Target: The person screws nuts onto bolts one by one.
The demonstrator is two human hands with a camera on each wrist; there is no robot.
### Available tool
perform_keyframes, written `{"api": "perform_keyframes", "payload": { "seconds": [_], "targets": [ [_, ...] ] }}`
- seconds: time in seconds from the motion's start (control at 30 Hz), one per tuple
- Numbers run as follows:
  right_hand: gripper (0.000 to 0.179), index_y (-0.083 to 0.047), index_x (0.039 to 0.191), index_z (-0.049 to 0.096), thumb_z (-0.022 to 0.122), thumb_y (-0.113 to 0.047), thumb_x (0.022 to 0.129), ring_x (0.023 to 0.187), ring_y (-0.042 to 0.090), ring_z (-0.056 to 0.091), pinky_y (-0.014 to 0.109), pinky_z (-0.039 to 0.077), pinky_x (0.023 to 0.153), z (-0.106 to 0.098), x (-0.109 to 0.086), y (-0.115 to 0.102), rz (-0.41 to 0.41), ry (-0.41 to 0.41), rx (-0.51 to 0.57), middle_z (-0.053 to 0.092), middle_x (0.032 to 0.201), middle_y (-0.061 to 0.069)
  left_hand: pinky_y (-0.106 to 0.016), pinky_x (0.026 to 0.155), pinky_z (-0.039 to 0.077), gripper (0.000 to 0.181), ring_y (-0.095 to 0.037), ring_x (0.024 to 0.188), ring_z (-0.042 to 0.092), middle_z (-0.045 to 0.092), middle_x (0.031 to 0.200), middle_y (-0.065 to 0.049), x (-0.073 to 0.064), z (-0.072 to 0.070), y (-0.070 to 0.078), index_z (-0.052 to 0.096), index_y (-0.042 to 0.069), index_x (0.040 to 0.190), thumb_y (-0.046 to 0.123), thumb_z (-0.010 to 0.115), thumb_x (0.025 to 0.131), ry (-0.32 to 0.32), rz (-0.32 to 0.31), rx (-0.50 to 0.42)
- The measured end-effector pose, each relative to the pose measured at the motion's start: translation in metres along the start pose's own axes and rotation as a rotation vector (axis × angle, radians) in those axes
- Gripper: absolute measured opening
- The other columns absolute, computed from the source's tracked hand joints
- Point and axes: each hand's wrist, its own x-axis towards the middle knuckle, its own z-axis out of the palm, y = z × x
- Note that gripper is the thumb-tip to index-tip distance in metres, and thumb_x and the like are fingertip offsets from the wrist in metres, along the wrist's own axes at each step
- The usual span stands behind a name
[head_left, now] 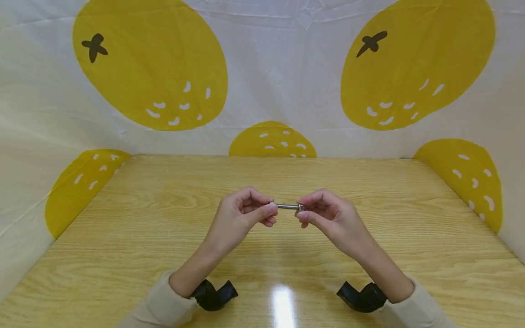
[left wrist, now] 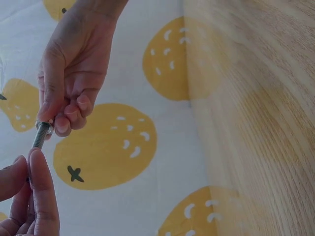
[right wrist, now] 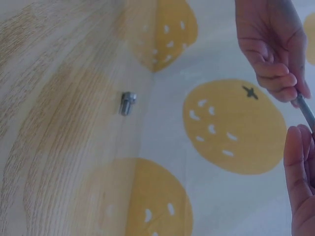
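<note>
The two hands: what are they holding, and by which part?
A metal bolt: the left hand pinches one end, the right hand the nut-like piece at the other.

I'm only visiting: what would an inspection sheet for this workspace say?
Surface: yellowish wood-grain tabletop.
Job's things: silver threaded metal bolt, held above the tabletop.
Clutter: short silver metal bolt-like piece on the tabletop, seen in the right wrist view.
Hands: left hand and right hand pinch opposite ends of the bolt.
Cables: nothing seen.
Surroundings: white fabric printed with yellow fruit.
</note>
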Motion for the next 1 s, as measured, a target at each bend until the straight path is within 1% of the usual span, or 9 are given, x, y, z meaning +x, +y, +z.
{"api": "perform_keyframes", "payload": {
  "seconds": [0.1,0.3,0.4,0.53,0.67,0.77,0.83,0.9,1.0],
  "targets": [
    [0.013,0.005,0.099,0.058,0.06,0.0,0.087,0.069,0.012,0.063,0.028,0.056,0.065,0.0,0.0,0.0,0.009,0.01,-0.014,0.065,0.085,0.004,-0.033,0.068,0.058,0.017,-0.014,0.07,0.068,0.066,0.09,-0.023,-0.001,0.001,0.0,0.059,-0.008,0.097,0.003,0.064,0.085,-0.003,0.01,0.002],
    [0.006,0.0,0.092,0.06,0.056,-0.005,0.091,0.063,0.01,0.06,0.024,0.054,0.059,0.001,0.0,0.0,-0.004,0.015,-0.137,0.064,0.077,0.008,-0.033,0.069,0.058,0.016,-0.015,0.071,0.068,0.066,0.09,-0.023,-0.001,0.002,0.0,0.059,-0.007,0.096,0.002,0.065,0.084,-0.009,0.019,0.018],
    [0.014,-0.005,0.085,0.059,0.051,-0.009,0.095,0.059,0.01,0.055,0.023,0.05,0.054,0.003,0.001,0.001,-0.009,0.005,-0.205,0.06,0.071,0.005,-0.032,0.069,0.057,0.016,-0.015,0.072,0.068,0.066,0.09,-0.022,-0.002,0.003,0.0,0.06,-0.007,0.096,0.002,0.065,0.084,-0.012,0.028,0.03],
    [0.027,-0.008,0.074,0.055,0.044,-0.012,0.099,0.054,0.01,0.05,0.023,0.045,0.048,0.007,0.002,0.002,0.001,-0.001,-0.244,0.054,0.064,0.002,-0.031,0.068,0.057,0.014,-0.015,0.072,0.068,0.066,0.09,-0.022,-0.002,0.004,-0.001,0.06,-0.006,0.095,0.002,0.065,0.084,-0.015,0.041,0.049],
    [0.039,-0.006,0.07,0.056,0.038,-0.018,0.102,0.052,0.011,0.048,0.023,0.045,0.047,0.008,0.003,0.0,0.091,-0.002,-0.252,0.053,0.061,0.0,-0.032,0.068,0.058,0.014,-0.016,0.072,0.068,0.066,0.089,-0.022,-0.002,0.005,-0.002,0.06,-0.006,0.094,0.002,0.065,0.085,-0.012,0.042,0.055],
    [0.037,-0.006,0.079,0.06,0.037,-0.024,0.102,0.057,0.012,0.05,0.024,0.045,0.051,0.005,0.003,-0.002,0.152,-0.016,-0.264,0.056,0.065,0.0,-0.032,0.068,0.058,0.014,-0.017,0.072,0.068,0.066,0.09,-0.022,-0.001,0.004,-0.003,0.06,-0.006,0.095,0.003,0.065,0.085,-0.006,0.03,0.059],
    [0.025,-0.007,0.091,0.06,0.045,-0.025,0.099,0.062,0.01,0.054,0.023,0.046,0.055,0.001,0.003,-0.003,0.152,-0.027,-0.273,0.06,0.072,-0.002,-0.032,0.069,0.057,0.015,-0.022,0.074,0.068,0.066,0.09,-0.021,0.0,0.003,-0.004,0.06,-0.005,0.095,0.004,0.065,0.085,0.0,0.023,0.066],
    [0.014,-0.008,0.1,0.058,0.056,-0.02,0.094,0.067,0.008,0.057,0.023,0.049,0.059,-0.001,0.003,-0.003,0.1,-0.036,-0.285,0.063,0.079,-0.002,-0.031,0.069,0.057,0.015,-0.025,0.074,0.068,0.067,0.091,-0.021,0.001,0.002,-0.004,0.06,-0.005,0.095,0.005,0.066,0.085,0.007,0.018,0.074],
    [0.021,-0.008,0.103,0.057,0.067,-0.011,0.085,0.073,0.005,0.061,0.023,0.052,0.066,-0.003,0.003,-0.003,0.019,-0.029,-0.311,0.066,0.086,-0.003,-0.032,0.069,0.057,0.015,-0.031,0.076,0.068,0.067,0.091,-0.02,0.001,0.001,-0.004,0.06,-0.005,0.095,0.005,0.066,0.085,0.012,0.014,0.078]
  ]
}}
